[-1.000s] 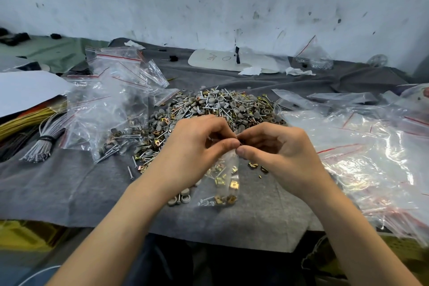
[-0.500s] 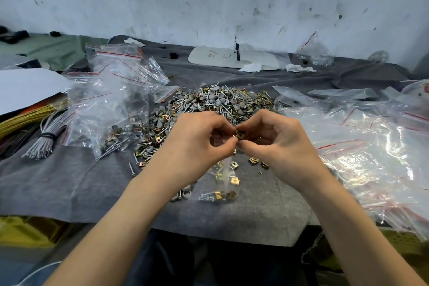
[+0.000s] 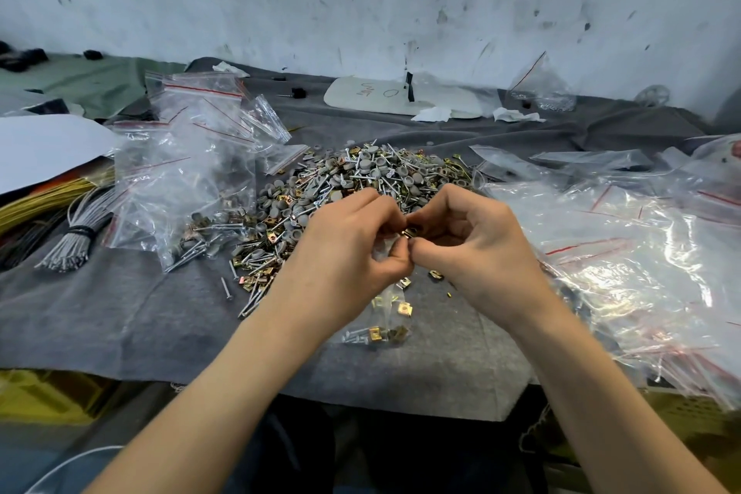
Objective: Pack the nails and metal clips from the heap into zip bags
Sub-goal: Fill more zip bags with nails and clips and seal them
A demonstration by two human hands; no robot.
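Left of heap [image 3: 361, 180], zip bags [image 3: 188, 180]; wire bundle [image 3: 76, 241] beyond.

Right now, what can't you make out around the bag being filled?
Head view:
- mouth of the small zip bag: hidden behind left hand and right hand
- metal clip at the fingertips: mostly covered by fingers
- count inside the bag: too small
- bag pile on the right: cut by frame edge

Both forearms reach forward, curled fingertips meeting. The left hand [image 3: 349, 245] pinches a bag [image 3: 387, 305]. The right hand [image 3: 477, 249] pinches a clip [image 3: 409, 233].
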